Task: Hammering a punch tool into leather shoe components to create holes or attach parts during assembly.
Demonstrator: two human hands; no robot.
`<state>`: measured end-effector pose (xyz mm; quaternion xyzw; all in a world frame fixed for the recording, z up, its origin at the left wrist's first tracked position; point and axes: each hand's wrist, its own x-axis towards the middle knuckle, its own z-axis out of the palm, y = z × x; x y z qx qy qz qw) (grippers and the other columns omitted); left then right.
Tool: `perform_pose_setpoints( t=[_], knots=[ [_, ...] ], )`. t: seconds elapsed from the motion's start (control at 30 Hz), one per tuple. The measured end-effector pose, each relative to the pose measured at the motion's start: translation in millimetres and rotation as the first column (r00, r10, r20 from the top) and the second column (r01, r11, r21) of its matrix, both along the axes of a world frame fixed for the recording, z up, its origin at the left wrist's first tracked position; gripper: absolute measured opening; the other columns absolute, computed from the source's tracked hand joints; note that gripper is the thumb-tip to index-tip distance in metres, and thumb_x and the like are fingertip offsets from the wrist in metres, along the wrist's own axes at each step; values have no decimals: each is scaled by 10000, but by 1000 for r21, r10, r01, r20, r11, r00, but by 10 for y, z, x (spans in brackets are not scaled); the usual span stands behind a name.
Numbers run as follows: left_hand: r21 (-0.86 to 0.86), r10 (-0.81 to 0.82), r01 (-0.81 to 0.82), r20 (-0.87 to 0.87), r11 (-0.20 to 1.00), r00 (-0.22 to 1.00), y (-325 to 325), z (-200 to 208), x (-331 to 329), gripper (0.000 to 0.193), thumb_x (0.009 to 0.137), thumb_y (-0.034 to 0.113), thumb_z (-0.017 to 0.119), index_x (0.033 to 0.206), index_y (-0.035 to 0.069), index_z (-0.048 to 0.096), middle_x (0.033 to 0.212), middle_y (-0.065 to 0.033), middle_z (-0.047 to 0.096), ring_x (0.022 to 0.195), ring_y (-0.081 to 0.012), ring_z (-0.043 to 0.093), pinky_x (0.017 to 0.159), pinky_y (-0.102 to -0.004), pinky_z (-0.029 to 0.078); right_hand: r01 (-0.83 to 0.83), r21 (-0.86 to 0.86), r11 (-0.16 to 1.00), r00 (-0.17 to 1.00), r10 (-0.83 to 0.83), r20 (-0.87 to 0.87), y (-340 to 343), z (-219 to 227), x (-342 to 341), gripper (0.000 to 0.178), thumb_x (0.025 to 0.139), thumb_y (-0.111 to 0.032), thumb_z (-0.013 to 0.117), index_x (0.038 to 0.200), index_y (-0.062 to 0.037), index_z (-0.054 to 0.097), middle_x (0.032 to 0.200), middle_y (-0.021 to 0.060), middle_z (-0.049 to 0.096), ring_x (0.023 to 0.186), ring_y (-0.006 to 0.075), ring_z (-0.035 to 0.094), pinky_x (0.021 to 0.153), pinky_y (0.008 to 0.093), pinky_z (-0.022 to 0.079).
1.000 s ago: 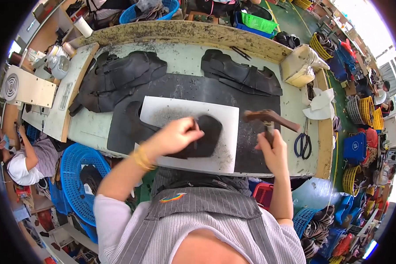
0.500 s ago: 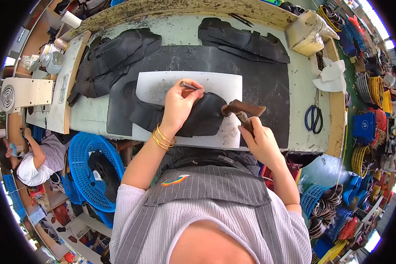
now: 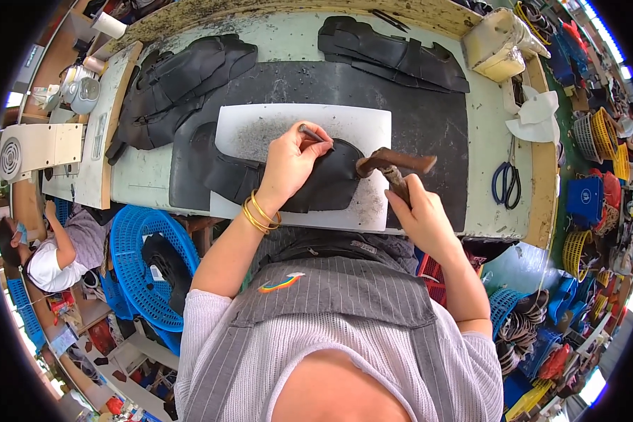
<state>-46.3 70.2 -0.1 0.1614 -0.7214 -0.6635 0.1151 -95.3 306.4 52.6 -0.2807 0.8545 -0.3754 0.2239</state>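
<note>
My left hand (image 3: 288, 165) pinches a slim metal punch (image 3: 310, 132), tilted, its lower end at the upper edge of a black leather piece (image 3: 334, 181). The piece lies flat on a white board (image 3: 240, 126) strewn with dark crumbs, and part of it is hidden under my left hand and wrist. My right hand (image 3: 427, 219) is closed round the handle of a hammer (image 3: 406, 162) with a worn, rusty-brown head. That head is to the right of the punch, over the right edge of the leather and apart from the punch.
Stacks of black leather parts lie at the back left (image 3: 190, 84) and back right (image 3: 394, 56). Blue-handled scissors (image 3: 506, 184) and a cream tub (image 3: 498, 60) are on the right. A blue basket (image 3: 137, 246) stands below the bench's left side. Another person (image 3: 56, 246) sits far left.
The hammer and my right hand have shifted slightly to the right. My left hand keeps the punch at the leather's upper edge. The whole view has moved a little.
</note>
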Motion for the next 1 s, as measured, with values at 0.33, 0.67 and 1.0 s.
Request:
perform_pose_setpoints(
  t=[0.33, 0.67, 1.0],
  knots=[
    [-745, -84, -34, -120, 666, 989, 230, 87, 29, 128, 790, 26, 623, 912, 29, 580, 838, -104, 616, 727, -294, 595, 650, -307, 487, -211, -32, 977, 856, 169, -489, -344, 663, -130, 212, 869, -134, 579, 892, 49, 474, 656, 218, 572, 574, 393, 576, 505, 420, 460],
    [290, -131, 142, -56, 946, 990, 23, 63, -11, 98, 886, -37, 530, 968, 7, 562, 974, -77, 637, 935, -138, 608, 845, -257, 507, -12, -75, 997, 1000, 14, 23, 98, 114, 19, 243, 900, -127, 570, 834, 5, 376, 604, 146, 480, 511, 201, 386, 490, 329, 372],
    [255, -63, 76, -58, 964, 996, 43, 35, -13, 106, 861, -25, 585, 960, 12, 574, 952, -69, 647, 872, -119, 618, 821, -254, 509, -4, -33, 999, 999, 6, 43, 116, -18, 40, 223, 899, -133, 559, 852, 7, 392, 636, 187, 524, 548, 318, 496, 506, 376, 402]
  ],
)
